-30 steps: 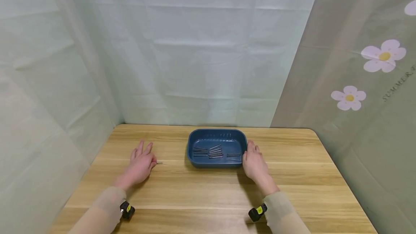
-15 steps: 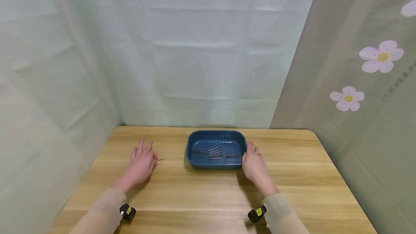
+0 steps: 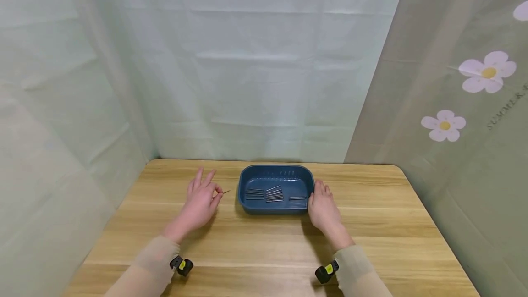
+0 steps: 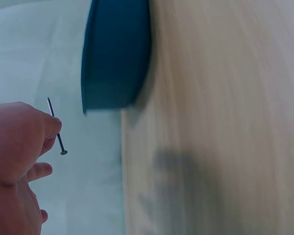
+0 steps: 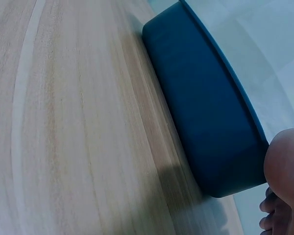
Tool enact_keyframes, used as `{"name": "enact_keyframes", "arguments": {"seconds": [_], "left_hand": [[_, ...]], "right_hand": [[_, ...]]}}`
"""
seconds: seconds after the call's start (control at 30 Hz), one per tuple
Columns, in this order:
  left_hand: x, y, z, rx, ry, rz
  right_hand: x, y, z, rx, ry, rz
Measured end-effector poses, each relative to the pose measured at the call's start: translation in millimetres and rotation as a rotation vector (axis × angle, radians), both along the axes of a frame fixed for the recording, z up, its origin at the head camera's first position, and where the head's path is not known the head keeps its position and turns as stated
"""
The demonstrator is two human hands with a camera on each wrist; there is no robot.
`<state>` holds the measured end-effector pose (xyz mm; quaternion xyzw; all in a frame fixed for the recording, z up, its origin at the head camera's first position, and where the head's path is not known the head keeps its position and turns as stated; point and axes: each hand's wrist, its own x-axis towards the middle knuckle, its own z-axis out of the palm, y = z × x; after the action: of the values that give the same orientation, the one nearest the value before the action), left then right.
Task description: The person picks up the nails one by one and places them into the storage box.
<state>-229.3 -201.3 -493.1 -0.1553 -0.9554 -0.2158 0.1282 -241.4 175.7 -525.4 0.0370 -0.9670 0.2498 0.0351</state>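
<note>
My left hand (image 3: 199, 205) pinches a single nail (image 4: 61, 142) between thumb and forefinger, its other fingers spread. In the left wrist view the nail's flat head and its point stick out on either side of the fingertips. Hand and nail are just left of a blue rectangular tray (image 3: 276, 211), apart from it. Inside the tray lie several nails (image 3: 274, 195) in three loose groups: left, middle and right. My right hand (image 3: 324, 207) rests against the tray's right end, fingers extended along the side and thumb at the near corner.
The tray stands on a wooden table (image 3: 264, 246), towards its back edge. Pale cloth (image 3: 255, 81) hangs behind and at the left; a flowered cloth (image 3: 466, 187) hangs at the right. Each wrist wears a small black camera (image 3: 181, 265).
My left hand has lifted the nail from the table and moved it right and away from me, closer to the tray. My right hand and the tray have stayed put.
</note>
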Motion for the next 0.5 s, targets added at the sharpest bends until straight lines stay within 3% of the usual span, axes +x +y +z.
{"name": "enact_keyframes", "arguments": {"seconds": [0.2,0.5], "left_hand": [[-3.6,35.6,3.8,0.048,0.019,-0.046],[-4.5,77.4,8.7,0.077,-0.009,-0.095]], "right_hand": [[-0.9,2.0,1.2,-0.006,0.019,-0.008],[1.2,-0.5,0.2,-0.012,0.002,0.002]]}}
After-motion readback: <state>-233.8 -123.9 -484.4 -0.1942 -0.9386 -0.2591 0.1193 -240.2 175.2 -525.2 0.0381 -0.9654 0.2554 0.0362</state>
